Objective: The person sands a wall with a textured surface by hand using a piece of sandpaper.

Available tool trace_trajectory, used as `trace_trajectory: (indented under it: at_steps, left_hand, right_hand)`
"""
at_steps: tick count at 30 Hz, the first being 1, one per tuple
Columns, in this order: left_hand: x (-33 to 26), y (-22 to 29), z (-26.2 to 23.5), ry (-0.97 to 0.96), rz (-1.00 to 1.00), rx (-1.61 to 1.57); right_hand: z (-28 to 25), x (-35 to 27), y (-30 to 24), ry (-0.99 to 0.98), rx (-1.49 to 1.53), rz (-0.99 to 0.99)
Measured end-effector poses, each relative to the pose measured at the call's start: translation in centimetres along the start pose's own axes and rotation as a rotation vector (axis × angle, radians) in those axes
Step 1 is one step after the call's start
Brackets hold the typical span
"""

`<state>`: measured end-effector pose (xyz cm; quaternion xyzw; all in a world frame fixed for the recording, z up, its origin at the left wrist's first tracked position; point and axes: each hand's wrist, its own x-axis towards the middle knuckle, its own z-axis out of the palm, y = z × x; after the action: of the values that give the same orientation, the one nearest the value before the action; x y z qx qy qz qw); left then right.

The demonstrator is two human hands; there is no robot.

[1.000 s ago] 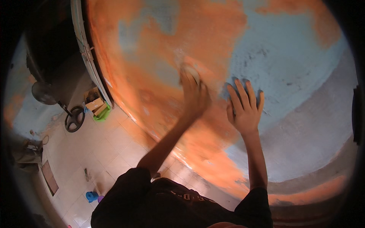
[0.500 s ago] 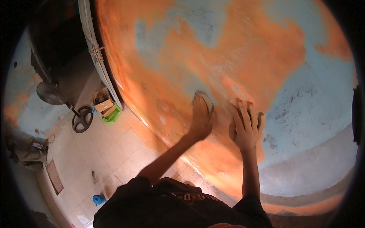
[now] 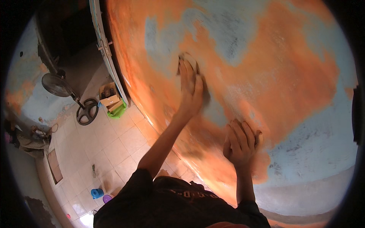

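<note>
High on the patchy orange and blue wall [image 3: 289, 72], my left hand [image 3: 192, 87] presses a pale, flat pad [image 3: 191, 60] against the surface. The pad's rim shows beyond the fingertips; whether it is folded sandpaper or a sponge I cannot tell. Lower and to the right, my right hand [image 3: 240, 146] rests on the orange paint, its fingers stretched out and slightly apart. I see nothing held in it. Between the hands lies a blue-grey patch beside worn orange paint.
A door frame [image 3: 104, 49] borders the wall at left. Beside it stand a cardboard box [image 3: 110, 99] on a green bag [image 3: 118, 111] and a pedestal fan [image 3: 56, 84] with a round base. A blue container [image 3: 97, 193] and a purple one [image 3: 107, 198] sit on the tiled floor [image 3: 114, 140].
My left hand has slid up and a little left along the wall with the pad. My right hand sits slightly lower in view. The whole view has shifted, and the purple container now shows.
</note>
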<state>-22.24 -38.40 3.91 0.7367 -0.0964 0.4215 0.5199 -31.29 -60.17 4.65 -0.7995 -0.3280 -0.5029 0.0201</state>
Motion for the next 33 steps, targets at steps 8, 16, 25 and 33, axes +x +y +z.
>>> trace_trajectory:
  at_steps: [8,16,25,33]
  left_hand:
    - [-8.8,-5.3,1.4,-0.157,0.157,0.13]
    - [3.2,-14.5,-6.5,-0.015,0.363,0.449]
    - [11.9,-19.6,-10.9,-0.03,0.409,0.525]
    - [8.8,-13.9,-10.6,-0.032,0.262,-0.017]
  right_hand:
    - [5.0,3.7,-3.2,0.062,0.028,0.06]
    - [13.6,9.7,-9.1,0.11,-0.027,0.157]
    - [18.7,12.1,-11.7,0.182,-0.219,0.164]
    - [19.0,12.0,-11.2,0.204,-0.325,0.139]
